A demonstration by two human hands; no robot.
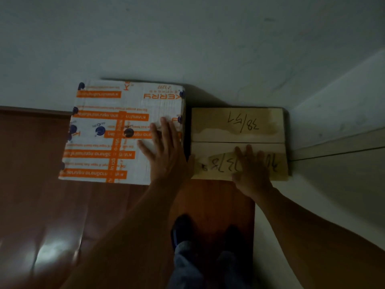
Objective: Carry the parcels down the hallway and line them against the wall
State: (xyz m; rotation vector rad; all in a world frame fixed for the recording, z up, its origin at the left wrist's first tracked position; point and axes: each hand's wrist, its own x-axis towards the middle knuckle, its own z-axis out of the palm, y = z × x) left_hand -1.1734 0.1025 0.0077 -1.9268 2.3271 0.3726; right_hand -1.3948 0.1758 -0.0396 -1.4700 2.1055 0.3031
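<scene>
Two parcels stand side by side on the floor, their far edges against the pale wall [187, 38]. The left one is a white box with orange printed tape [108, 130]. The right one is a plain brown cardboard box [237, 124] with handwritten numbers on its flaps. My left hand [166, 151] lies flat, fingers spread, on the right part of the white box's top. My right hand [252, 170] lies flat on the near flap of the brown box. Neither hand grips anything.
The floor is dark reddish wood [52, 205] with a glare patch at lower left. A pale side wall or door frame [333, 142] runs along the right, forming a corner beside the brown box. My two dark shoes [183, 228] stand just behind the parcels.
</scene>
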